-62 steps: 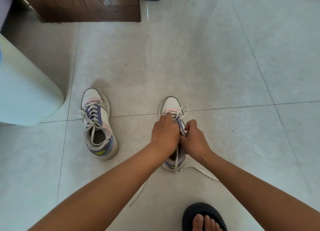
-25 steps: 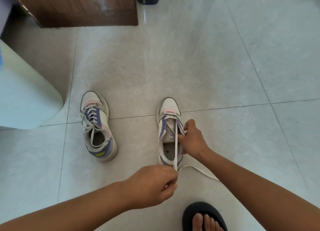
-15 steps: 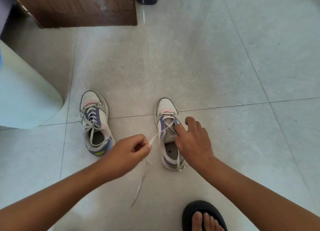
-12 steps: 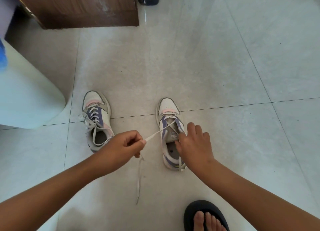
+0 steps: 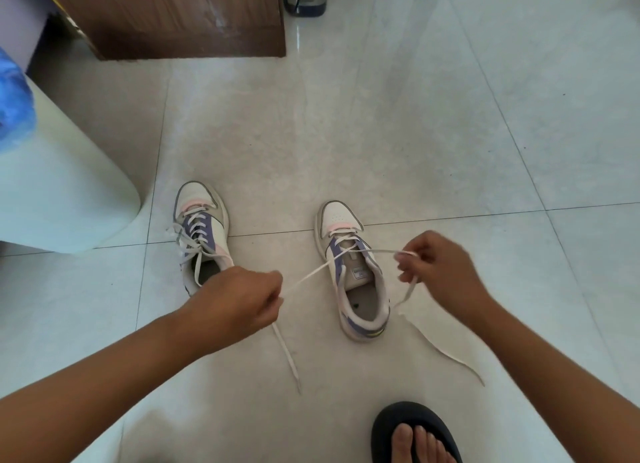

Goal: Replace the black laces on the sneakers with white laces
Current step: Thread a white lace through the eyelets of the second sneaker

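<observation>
We stand over a pale glossy tile floor [image 5: 381, 123], smooth and hard, crossed by thin dark grout lines. A brown wood-grain cabinet [image 5: 180, 15] sits at the far edge and a rounded pale-green piece of furniture [image 5: 59, 199] at the left. Nearest us is a foot in a black rubbery slipper [image 5: 412, 431].

Two sneakers rest on the tiles, well apart. The left sneaker [image 5: 202, 230] is already threaded with white lace up most of its eyelets. The right sneaker [image 5: 353, 272], white with purple panels, a pink band and a padded collar, has lace only through its lower eyelets.

The white lace [image 5: 313, 273] is flat and woven, and it crosses over the tongue. Our left hand [image 5: 242, 299] is curled tightly round one end and our right hand [image 5: 436, 268] pinches the other; both stretches look taut, with loose tails trailing on the floor. We see no black lace anywhere.

The risks, as we judge them: nothing pins the light shoe, so an uneven pull could drag or tip it on the slick tile; pulling harder on one side could leave the ends unequal; the flat lace may twist at an eyelet; a tail could catch under our slipper.
</observation>
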Demonstrator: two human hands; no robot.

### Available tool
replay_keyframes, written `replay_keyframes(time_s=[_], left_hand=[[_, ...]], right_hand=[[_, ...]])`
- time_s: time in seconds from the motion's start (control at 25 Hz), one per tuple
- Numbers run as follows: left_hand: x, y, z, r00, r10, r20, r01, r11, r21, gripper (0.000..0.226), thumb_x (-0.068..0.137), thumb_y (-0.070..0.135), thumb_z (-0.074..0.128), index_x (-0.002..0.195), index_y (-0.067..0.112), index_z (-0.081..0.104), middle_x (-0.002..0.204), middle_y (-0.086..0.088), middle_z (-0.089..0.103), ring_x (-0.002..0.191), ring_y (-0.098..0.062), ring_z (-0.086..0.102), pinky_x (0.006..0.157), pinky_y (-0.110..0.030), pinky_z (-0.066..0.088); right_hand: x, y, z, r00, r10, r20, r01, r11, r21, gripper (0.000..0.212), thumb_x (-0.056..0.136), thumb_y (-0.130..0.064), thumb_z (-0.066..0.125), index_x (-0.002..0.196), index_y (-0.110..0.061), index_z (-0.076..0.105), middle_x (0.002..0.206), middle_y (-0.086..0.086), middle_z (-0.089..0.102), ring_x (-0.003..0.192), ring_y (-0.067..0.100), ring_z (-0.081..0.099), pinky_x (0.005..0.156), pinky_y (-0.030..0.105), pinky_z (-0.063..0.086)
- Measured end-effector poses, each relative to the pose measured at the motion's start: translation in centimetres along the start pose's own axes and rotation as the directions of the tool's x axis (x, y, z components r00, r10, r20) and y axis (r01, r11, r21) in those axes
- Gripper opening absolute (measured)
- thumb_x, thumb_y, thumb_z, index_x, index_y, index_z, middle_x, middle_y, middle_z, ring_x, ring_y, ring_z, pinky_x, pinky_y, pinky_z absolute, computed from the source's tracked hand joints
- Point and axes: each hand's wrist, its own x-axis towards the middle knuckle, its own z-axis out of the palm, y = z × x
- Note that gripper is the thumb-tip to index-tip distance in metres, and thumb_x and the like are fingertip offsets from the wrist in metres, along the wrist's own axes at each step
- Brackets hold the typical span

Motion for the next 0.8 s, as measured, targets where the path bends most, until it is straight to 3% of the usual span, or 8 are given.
replay_keyframes(time_s=[0.12, 0.2, 0.24, 0.32, 0.4, 0.48, 0.68, 0.8], left_hand=[[-1.3, -0.9, 1.7, 0.977, 0.136, 0.163, -0.17, 0.962, 0.212, 0.022, 0.072, 0.018, 0.065, 0.067, 0.016, 0.043, 0.039, 0.001, 0.038, 0.029, -0.019, 0.029, 0.044, -0.021, 0.015], [-1.9, -0.6, 3.0, 0.958, 0.067, 0.278, -0.135, 0.963, 0.235, 0.037, 0.052, 0.023, 0.086, 0.063, 0.017, 0.051, 0.041, 0.002, 0.043, 0.029, -0.019, 0.036, 0.043, -0.019, 0.015], [-2.0, 0.2, 3.2, 0.935, 0.069, 0.347, -0.17, 0.948, 0.271, 0.037, 0.054, 0.034, 0.088, 0.063, 0.017, 0.056, 0.048, 0.001, 0.051, 0.036, -0.019, 0.048, 0.043, -0.02, 0.018], [-0.3, 2.1, 2.8, 0.941, 0.008, 0.339, -0.104, 0.959, 0.265, 0.033, 0.085, 0.05, 0.061, 0.085, 0.017, 0.063, 0.083, -0.001, 0.063, 0.077, -0.019, 0.064, 0.055, -0.026, 0.037], [3.4, 3.2, 2.2, 0.92, -0.254, 0.298, 0.24, 0.967, 0.083, 0.038, 0.098, 0.047, 0.034, 0.092, 0.017, 0.057, 0.096, -0.002, 0.058, 0.097, -0.023, 0.057, 0.071, -0.031, 0.039], [7.1, 3.6, 2.6, 0.869, -0.421, 0.26, 0.457, 0.884, -0.097, 0.038, 0.099, 0.045, 0.033, 0.081, 0.017, 0.052, 0.09, -0.003, 0.058, 0.09, -0.025, 0.056, 0.068, -0.031, 0.036], [11.7, 4.1, 5.1, 0.674, -0.557, 0.485, 0.73, 0.599, -0.328, 0.046, 0.093, 0.041, 0.049, 0.107, -0.002, 0.061, 0.113, -0.021, 0.063, 0.106, -0.034, 0.059, 0.084, -0.034, 0.047], [12.0, 4.0, 5.4, 0.645, -0.55, 0.53, 0.755, 0.564, -0.335, 0.032, 0.092, 0.037, 0.053, 0.092, 0.006, 0.06, 0.091, -0.016, 0.063, 0.083, -0.03, 0.061, 0.071, -0.029, 0.047]], right_hand=[[1.4, 0.1, -4.2, 0.989, -0.043, -0.138, 0.043, 0.999, -0.005, 0.011, 0.083, -0.005, 0.067, 0.079, -0.011, 0.058, 0.069, 0.006, 0.066, 0.044, 0.005, 0.055, 0.046, 0.014, 0.044], [2.5, 2.0, -6.6, 0.998, -0.004, -0.065, -0.016, 0.953, -0.302, 0.009, 0.085, -0.013, 0.068, 0.088, -0.012, 0.06, 0.078, 0.004, 0.067, 0.058, 0.008, 0.056, 0.054, 0.017, 0.044], [3.0, 3.1, -7.3, 0.993, 0.106, 0.057, -0.058, 0.839, -0.54, 0.015, 0.084, -0.017, 0.069, 0.096, -0.014, 0.061, 0.089, 0.005, 0.067, 0.071, 0.012, 0.057, 0.063, 0.021, 0.044], [3.5, 4.3, -6.9, 0.919, 0.316, 0.236, 0.02, 0.561, -0.827, 0.035, 0.085, -0.027, 0.068, 0.117, -0.015, 0.059, 0.117, 0.005, 0.06, 0.104, 0.021, 0.055, 0.086, 0.025, 0.04], [4.1, 3.7, -4.2, 0.948, 0.129, 0.291, 0.138, 0.657, -0.742, 0.032, 0.09, -0.028, 0.061, 0.119, -0.013, 0.06, 0.123, 0.002, 0.058, 0.114, 0.02, 0.052, 0.09, 0.021, 0.033], [4.5, 2.1, -0.4, 0.961, -0.063, 0.27, 0.194, 0.847, -0.495, 0.023, 0.094, -0.025, 0.056, 0.111, -0.013, 0.065, 0.112, 0.0, 0.064, 0.104, 0.015, 0.056, 0.08, 0.017, 0.032], [6.3, 0.8, 4.2, 0.938, 0.116, 0.326, 0.033, 0.908, -0.418, 0.027, 0.089, -0.037, 0.061, 0.086, -0.01, 0.057, 0.084, 0.004, 0.058, 0.078, 0.019, 0.051, 0.068, 0.029, 0.037], [6.7, 0.4, 3.7, 0.897, 0.168, 0.408, -0.009, 0.931, -0.364, 0.029, 0.087, -0.034, 0.064, 0.078, -0.01, 0.051, 0.073, 0.001, 0.049, 0.068, 0.013, 0.041, 0.059, 0.023, 0.032]])
